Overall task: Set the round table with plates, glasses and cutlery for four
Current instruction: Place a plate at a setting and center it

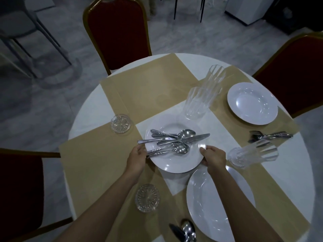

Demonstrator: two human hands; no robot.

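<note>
Cutlery (pixel 183 231) at the round table's (pixel 90 109) near edge is cut off by the frame, beside a white dinner plate (pixel 206 215) partly hidden under the right forearm. A tumbler (pixel 147 197) stands left of it. At mid-table, both hands clamp a second plate (pixel 174 165): left hand (pixel 138 158) curled round its left rim, right hand (pixel 214 158) pinching the right rim, thumb on top. It carries a loose pile of knives, forks and spoons (pixel 174 140). Right of it is a blurred glass (pixel 253 154), hard to make out. Beyond lie a cutlery set (pixel 271 135), a third plate (pixel 252 103) and leaning stacked glasses (pixel 204 95).
</note>
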